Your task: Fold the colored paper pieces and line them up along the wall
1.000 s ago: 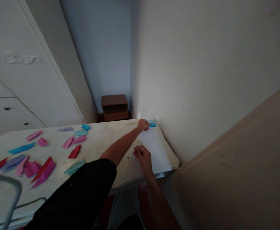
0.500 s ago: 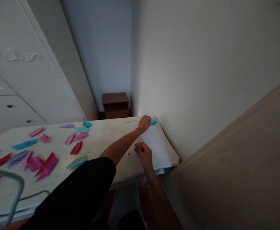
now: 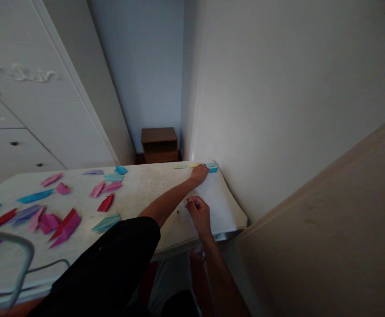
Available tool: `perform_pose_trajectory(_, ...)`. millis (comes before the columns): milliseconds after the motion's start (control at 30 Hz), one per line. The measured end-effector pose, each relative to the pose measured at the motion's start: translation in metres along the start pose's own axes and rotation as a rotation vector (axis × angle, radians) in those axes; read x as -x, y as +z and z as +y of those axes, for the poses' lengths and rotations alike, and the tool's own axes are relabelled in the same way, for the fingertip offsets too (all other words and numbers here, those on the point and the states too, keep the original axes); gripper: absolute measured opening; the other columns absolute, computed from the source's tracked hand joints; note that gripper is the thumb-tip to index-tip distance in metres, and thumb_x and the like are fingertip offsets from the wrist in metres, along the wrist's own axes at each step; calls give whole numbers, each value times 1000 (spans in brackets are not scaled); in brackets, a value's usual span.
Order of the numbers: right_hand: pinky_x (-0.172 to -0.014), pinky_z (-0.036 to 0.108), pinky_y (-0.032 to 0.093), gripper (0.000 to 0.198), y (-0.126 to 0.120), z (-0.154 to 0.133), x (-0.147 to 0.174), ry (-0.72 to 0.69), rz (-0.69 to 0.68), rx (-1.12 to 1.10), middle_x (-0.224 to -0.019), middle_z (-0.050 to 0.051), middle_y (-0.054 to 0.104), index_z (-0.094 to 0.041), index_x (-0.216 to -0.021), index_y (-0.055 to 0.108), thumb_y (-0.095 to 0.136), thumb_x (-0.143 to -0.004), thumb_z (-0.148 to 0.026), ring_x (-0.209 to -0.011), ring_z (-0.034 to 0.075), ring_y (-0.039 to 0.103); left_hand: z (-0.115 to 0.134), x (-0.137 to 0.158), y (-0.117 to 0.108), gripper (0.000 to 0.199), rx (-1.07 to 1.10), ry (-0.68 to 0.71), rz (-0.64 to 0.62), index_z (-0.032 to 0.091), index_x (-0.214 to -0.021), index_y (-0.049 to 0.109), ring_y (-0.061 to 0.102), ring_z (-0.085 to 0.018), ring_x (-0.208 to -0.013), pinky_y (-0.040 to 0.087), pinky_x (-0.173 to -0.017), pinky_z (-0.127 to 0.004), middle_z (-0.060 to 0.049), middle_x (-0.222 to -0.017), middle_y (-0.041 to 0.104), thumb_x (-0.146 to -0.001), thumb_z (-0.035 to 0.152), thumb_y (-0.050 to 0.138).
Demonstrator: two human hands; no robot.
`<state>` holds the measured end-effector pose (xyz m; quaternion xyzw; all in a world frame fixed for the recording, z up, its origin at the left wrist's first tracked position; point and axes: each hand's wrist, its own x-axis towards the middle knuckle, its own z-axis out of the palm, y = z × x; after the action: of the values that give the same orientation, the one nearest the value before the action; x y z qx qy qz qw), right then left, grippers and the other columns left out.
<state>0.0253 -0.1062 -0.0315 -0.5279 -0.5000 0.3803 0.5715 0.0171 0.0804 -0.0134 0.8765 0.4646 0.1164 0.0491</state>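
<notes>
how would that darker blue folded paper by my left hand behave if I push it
The darker blue folded paper is probably light, since it looks thin. Its straight edges suggest some stiffness, though it could crumple. Lying low on the white surface, it would likely slide rather than roll.

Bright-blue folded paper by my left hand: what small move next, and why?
Perhaps nudge the bright-blue folded paper into line with the pale-blue paper piece just beyond it: the left hand is right beside it, and a pale-green paper strip lies along the far edge of the off-white tabletop.
</notes>
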Motion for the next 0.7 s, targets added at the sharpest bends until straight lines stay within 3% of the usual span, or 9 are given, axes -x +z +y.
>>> perform_pose_trajectory(367,-60,25,41,25,0,-5,1,16,5,11,-66,-1,62,-19,-76,63,52,-87,-39,-62,15,56,6,1,5,30,-12,26,45,18,-107,71,58,-23,-108,47,-91,-34,-13,-112,63,-95,25,44)
perform_pose_trajectory(700,-60,25,41,26,0,0,-1,-1,-7,17,-66,-1,62,-18,-78,63,52,-88,-40,-62,15,56,8,-13,12,32,18,-35,50,13,-106,70,62,-25,-105,49,-84,-35,-15,-108,65,-96,18,40)
